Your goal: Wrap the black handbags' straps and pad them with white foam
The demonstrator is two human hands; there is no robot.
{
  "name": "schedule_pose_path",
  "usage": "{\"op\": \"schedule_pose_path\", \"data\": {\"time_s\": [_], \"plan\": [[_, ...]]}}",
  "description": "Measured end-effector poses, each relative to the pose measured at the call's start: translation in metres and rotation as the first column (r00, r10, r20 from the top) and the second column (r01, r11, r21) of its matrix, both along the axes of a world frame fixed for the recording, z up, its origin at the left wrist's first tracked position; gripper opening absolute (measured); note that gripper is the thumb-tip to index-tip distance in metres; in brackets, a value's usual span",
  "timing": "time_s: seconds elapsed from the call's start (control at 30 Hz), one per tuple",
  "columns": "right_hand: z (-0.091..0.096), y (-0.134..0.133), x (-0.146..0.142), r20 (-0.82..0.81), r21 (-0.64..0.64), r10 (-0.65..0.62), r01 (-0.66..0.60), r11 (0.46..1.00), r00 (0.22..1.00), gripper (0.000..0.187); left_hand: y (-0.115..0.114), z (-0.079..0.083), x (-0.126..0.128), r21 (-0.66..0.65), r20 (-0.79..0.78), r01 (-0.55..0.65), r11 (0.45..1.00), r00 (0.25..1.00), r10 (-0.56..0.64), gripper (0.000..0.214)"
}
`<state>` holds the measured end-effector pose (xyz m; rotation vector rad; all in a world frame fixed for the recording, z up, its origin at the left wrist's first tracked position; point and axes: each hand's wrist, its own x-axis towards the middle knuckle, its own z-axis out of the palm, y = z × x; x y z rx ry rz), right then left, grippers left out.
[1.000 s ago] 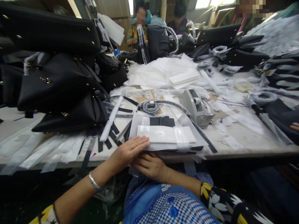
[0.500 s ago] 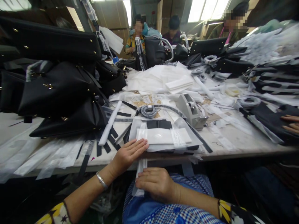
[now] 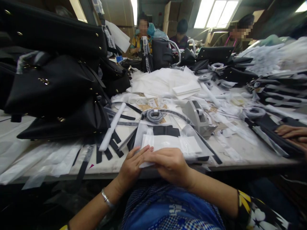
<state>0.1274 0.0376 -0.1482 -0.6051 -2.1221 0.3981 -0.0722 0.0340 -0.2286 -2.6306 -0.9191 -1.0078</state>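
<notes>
My left hand point(image 3: 131, 163) lies at the front table edge, its fingers stretched out over the near left corner of a white foam-sheet packet point(image 3: 168, 142). Clear tape point(image 3: 190, 145) and translucent wrapping sit on that packet, and a black strap piece point(image 3: 165, 130) shows at its far side. My right hand point(image 3: 172, 164) is curled beside the left fingertips, closed on a plastic-wrapped strap point(image 3: 146, 164) at the packet's near edge. Most of this strap is hidden under my fingers. A wrapped coiled strap point(image 3: 154, 115) rests just beyond.
Black bags point(image 3: 52, 86) are piled at left. A grey tape dispenser point(image 3: 200, 118) stands right of the packet. A white foam tube point(image 3: 112, 127) and black straps lie left of it. At right, another person's hand point(image 3: 292, 132) rests on black material; co-workers sit across the table.
My right hand has risen from below the table edge to the packet, bringing up the strap that hung down. My left hand has shifted slightly lower. The co-worker's hand has moved left.
</notes>
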Motion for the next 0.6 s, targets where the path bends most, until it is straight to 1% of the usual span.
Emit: {"op": "schedule_pose_path", "data": {"time_s": [0.07, 0.17, 0.27, 0.37, 0.5, 0.6], "plan": [[0.002, 0.015, -0.001, 0.016, -0.004, -0.061, 0.061, 0.998, 0.998, 0.028, 0.0, -0.001, 0.001, 0.012, 0.04, -0.029, 1.0, 0.999, 0.028, 0.027], [0.002, 0.032, -0.004, 0.045, -0.039, -0.143, 0.145, 0.989, 0.989, 0.02, 0.001, 0.0, 0.002, 0.014, 0.078, -0.074, 0.997, 0.994, 0.072, 0.02], [0.0, 0.042, -0.007, 0.075, -0.075, -0.193, 0.199, 0.977, 0.978, 0.015, 0.003, 0.004, 0.002, 0.033, 0.08, -0.147, 0.989, 0.986, 0.144, 0.019], [-0.003, 0.046, -0.011, 0.057, -0.121, -0.239, 0.244, 0.962, 0.969, 0.015, 0.004, 0.01, 0.005, 0.039, 0.083, -0.21, 0.977, 0.975, 0.207, 0.023], [-0.009, 0.052, -0.016, 0.031, -0.241, -0.308, 0.306, 0.921, 0.951, 0.015, 0.001, 0.018, 0.011, 0.031, 0.09, -0.261, 0.965, 0.962, 0.258, 0.028], [-0.016, 0.057, -0.019, 0.058, -0.327, -0.379, 0.376, 0.867, 0.924, 0.014, -0.001, 0.021, 0.011, 0.009, 0.099, -0.255, 0.967, 0.962, 0.253, 0.03]]}}
